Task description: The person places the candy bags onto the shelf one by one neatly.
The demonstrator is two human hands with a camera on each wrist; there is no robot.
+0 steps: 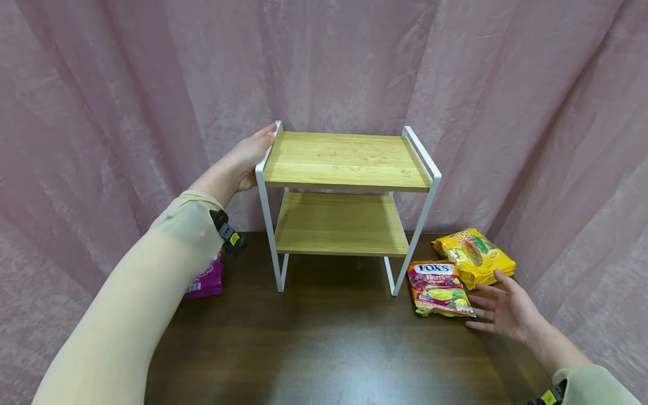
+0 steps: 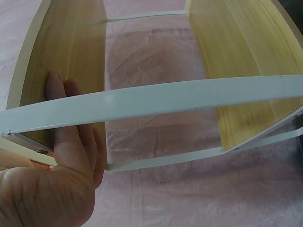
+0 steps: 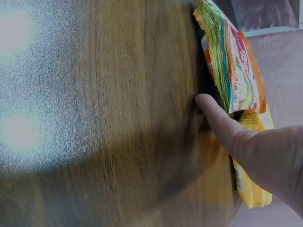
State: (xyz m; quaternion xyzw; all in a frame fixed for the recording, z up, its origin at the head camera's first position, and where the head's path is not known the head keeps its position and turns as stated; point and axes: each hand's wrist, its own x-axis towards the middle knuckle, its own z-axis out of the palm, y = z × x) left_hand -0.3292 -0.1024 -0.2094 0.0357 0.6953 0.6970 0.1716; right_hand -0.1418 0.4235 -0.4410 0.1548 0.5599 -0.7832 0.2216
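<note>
A two-tier shelf (image 1: pixel 349 160) with pale wood boards and a white metal frame stands on the dark table. My left hand (image 1: pixel 248 158) grips its upper left end. In the left wrist view, the fingers (image 2: pixel 71 142) of that hand reach behind a white bar and lie along the underside of the top board (image 2: pixel 71 42). My right hand (image 1: pixel 511 309) is at the right, fingers spread, beside a red Fox's Fruits candy bag (image 1: pixel 439 288) and a yellow snack bag (image 1: pixel 473 256). Its palm is bare, and its fingertips are right at the bags' edges.
A purple packet (image 1: pixel 208 279) lies left of the shelf, partly covered by my left forearm. Pink curtains (image 1: pixel 349 67) hang close behind the shelf and along both sides. The brown table (image 1: pixel 314 349) extends in front.
</note>
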